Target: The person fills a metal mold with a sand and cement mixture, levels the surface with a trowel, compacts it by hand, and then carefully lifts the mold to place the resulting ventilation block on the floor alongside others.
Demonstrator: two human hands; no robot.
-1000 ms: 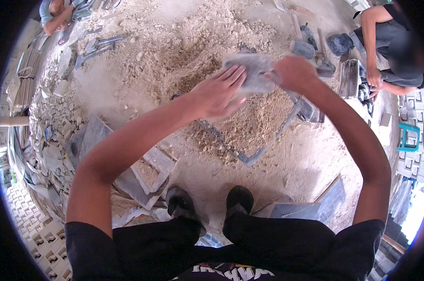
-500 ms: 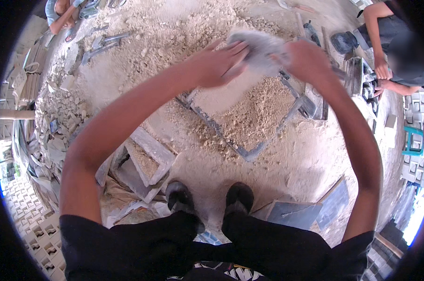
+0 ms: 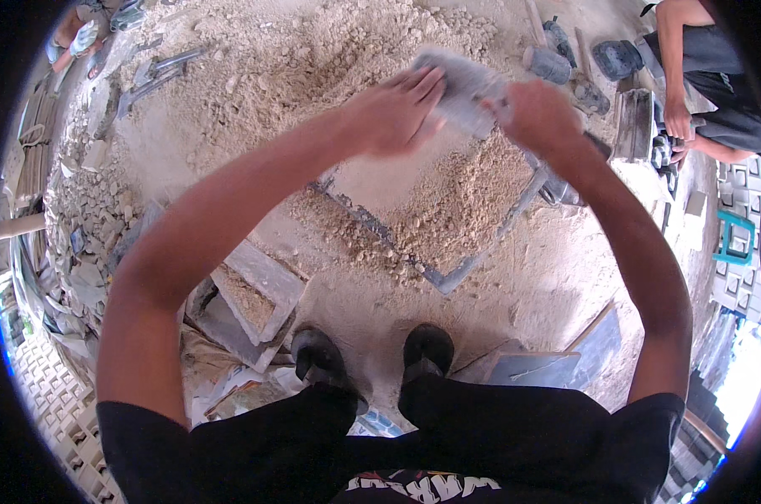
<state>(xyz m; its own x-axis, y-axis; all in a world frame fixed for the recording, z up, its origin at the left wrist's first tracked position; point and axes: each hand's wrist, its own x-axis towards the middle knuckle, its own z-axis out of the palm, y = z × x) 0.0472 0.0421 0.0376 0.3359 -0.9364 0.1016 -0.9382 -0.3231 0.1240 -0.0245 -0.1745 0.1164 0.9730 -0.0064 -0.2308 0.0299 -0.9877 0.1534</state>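
Note:
My right hand is closed around the handle of a flat grey trowel, whose dark handle end sticks out past the wrist. The fingers of my left hand grip the left end of the blade. Blur softens both hands and the tool. Beneath them lies a square frame with dark grey edges, its near corner pointing at me. Crumbly tan sand mix fills its near and right part, with smoother pale material at the left. The frame's far side is hidden behind my hands and the trowel.
A loose sandy heap lies beyond the frame. Grey slabs lie left of my shoes, dark flat boards to their right. A co-worker's arm is at far right; another person's gloved hand shows at far left. Metal bars lie nearby.
The trowel, still in both hands, has shifted slightly and is less blurred. My right hand is a little lower. The view has shifted, and the person at far left now shows a gloved hand.

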